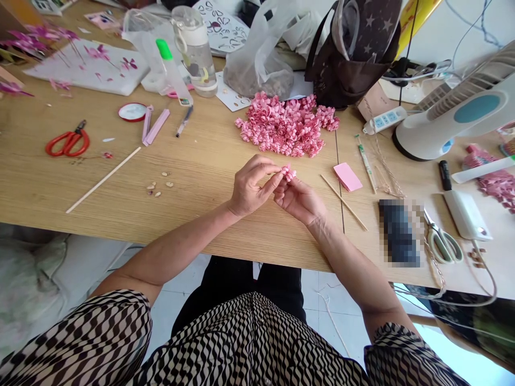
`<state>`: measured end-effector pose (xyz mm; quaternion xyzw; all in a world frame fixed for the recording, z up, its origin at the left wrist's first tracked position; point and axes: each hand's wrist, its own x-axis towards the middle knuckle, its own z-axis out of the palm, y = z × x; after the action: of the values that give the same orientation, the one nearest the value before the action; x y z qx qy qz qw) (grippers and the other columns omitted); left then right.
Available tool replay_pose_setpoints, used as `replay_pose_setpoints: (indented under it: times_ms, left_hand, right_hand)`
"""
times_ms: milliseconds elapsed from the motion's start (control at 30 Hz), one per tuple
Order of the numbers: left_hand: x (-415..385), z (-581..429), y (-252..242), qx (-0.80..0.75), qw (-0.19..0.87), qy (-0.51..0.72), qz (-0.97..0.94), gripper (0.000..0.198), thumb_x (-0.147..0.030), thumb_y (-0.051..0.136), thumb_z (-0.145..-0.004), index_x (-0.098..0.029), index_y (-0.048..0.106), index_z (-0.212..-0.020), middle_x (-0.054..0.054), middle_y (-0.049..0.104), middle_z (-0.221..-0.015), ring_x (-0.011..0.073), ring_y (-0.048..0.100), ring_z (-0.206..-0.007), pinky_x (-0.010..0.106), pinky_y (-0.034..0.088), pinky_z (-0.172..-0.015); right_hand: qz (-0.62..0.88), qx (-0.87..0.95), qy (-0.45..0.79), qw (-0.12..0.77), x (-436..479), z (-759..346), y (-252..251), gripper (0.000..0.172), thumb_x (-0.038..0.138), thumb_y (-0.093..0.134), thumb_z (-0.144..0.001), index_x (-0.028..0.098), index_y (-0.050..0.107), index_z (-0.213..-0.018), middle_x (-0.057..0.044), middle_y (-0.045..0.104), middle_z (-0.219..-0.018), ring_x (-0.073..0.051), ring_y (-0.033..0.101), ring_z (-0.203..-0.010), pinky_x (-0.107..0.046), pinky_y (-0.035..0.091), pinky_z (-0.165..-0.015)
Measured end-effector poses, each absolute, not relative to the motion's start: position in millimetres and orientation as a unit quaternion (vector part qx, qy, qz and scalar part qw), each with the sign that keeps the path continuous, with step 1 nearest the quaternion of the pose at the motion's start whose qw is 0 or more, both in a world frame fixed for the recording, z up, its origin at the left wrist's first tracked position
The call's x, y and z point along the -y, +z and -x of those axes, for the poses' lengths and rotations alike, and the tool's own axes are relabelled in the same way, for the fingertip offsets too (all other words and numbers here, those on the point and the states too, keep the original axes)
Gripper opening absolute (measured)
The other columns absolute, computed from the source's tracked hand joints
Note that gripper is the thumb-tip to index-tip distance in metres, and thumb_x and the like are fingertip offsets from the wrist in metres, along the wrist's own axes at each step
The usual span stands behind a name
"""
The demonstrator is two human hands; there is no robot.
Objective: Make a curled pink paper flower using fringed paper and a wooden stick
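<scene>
A small pink flower [288,172] is pinched between my two hands above the wooden table [193,187]. My left hand [254,185] grips its left side with thumb and index finger. My right hand [300,198] holds the flower from below and the right, its other fingers curled. Just beyond my hands lies a large pile of similar pink flowers [285,126]. To the right of my right hand are a thin wooden stick [344,202] and a stack of pink paper [348,177].
Red-handled pliers [68,142], a long pale stick [103,180] and a pen [184,121] lie left. A water bottle [197,53], plastic bag [259,69] and dark bag [346,64] stand behind. Scissors [442,241], a white fan [454,115] and cables are right.
</scene>
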<state>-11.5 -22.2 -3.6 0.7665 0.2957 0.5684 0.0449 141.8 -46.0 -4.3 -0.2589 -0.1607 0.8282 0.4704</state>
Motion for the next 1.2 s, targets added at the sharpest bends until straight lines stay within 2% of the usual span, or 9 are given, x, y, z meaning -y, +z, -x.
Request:
replay_pose_setpoints:
  times_ms: [233,367,500,667,800,967,1200]
  left_hand:
    - [23.3,9.9,-3.2,-0.262,0.047,0.578,-0.771,0.012,-0.024,0.060,-0.092,-0.019,0.066,-0.102,0.003,0.067,-0.092,0.0119,0.064,-0.086,0.025,0.053,-0.079]
    - [23.5,11.4,-3.3,-0.265,0.044,0.566,-0.780,0.014,-0.028,0.059,-0.093,-0.021,0.070,-0.099,0.003,0.065,-0.089,0.0117,0.062,-0.083,0.024,0.053,-0.075]
    - [24.0,13.4,-1.6,-0.295,0.077,0.557,-0.772,0.024,-0.037,0.054,-0.095,-0.020,0.070,-0.097,0.005,0.064,-0.091,0.0137,0.061,-0.086,0.028,0.053,-0.077]
    - [22.2,13.4,-1.0,-0.315,0.107,0.566,-0.754,0.023,-0.040,0.056,-0.094,-0.021,0.069,-0.093,0.004,0.064,-0.090,0.0140,0.061,-0.086,0.030,0.053,-0.080]
    - [21.7,12.9,-1.7,-0.299,0.118,0.566,-0.759,0.021,-0.035,0.058,-0.093,-0.020,0.069,-0.102,0.004,0.064,-0.094,0.0140,0.062,-0.088,0.030,0.054,-0.082]
    - [22.0,11.4,-2.1,-0.266,0.111,0.539,-0.791,0.027,-0.032,0.055,-0.095,-0.021,0.064,-0.117,0.007,0.062,-0.108,0.0169,0.061,-0.102,0.033,0.053,-0.087]
    - [21.2,12.2,-1.2,-0.290,0.092,0.549,-0.779,0.015,-0.032,0.057,-0.094,-0.023,0.068,-0.099,0.004,0.061,-0.098,0.0161,0.060,-0.096,0.033,0.051,-0.086]
  right_hand:
    - [0.294,0.156,0.808,0.486,45.5,-141.0,-3.9,0.008,0.020,0.062,-0.087,0.019,0.063,-0.079,0.004,0.066,-0.074,-0.004,0.059,-0.067,-0.015,0.050,-0.062]
    - [0.296,0.168,0.800,0.493,45.8,-141.4,-5.1,0.002,0.021,0.066,-0.084,0.021,0.065,-0.085,0.006,0.066,-0.075,-0.005,0.059,-0.070,-0.015,0.049,-0.064]
    - [0.295,0.205,0.786,0.502,46.1,-143.7,-7.6,0.006,0.024,0.070,-0.081,0.021,0.066,-0.082,0.005,0.066,-0.077,-0.006,0.059,-0.072,-0.017,0.049,-0.066]
    - [0.309,0.271,0.744,0.527,46.5,-145.7,-7.3,0.015,0.026,0.079,-0.072,0.021,0.068,-0.079,0.005,0.066,-0.080,-0.005,0.058,-0.073,-0.018,0.049,-0.067]
    - [0.347,0.308,0.690,0.556,46.9,-145.3,-4.2,0.017,0.027,0.082,-0.068,0.024,0.068,-0.078,0.007,0.064,-0.080,-0.004,0.055,-0.073,-0.017,0.049,-0.070]
    - [0.373,0.331,0.654,0.568,45.8,-145.9,-4.2,0.019,0.032,0.082,-0.067,0.024,0.068,-0.077,0.007,0.062,-0.079,-0.004,0.053,-0.072,-0.016,0.047,-0.069]
    - [0.386,0.338,0.647,0.564,44.9,-146.6,-4.7,0.018,0.032,0.082,-0.067,0.024,0.068,-0.076,0.007,0.061,-0.078,-0.004,0.051,-0.071,-0.016,0.046,-0.068]
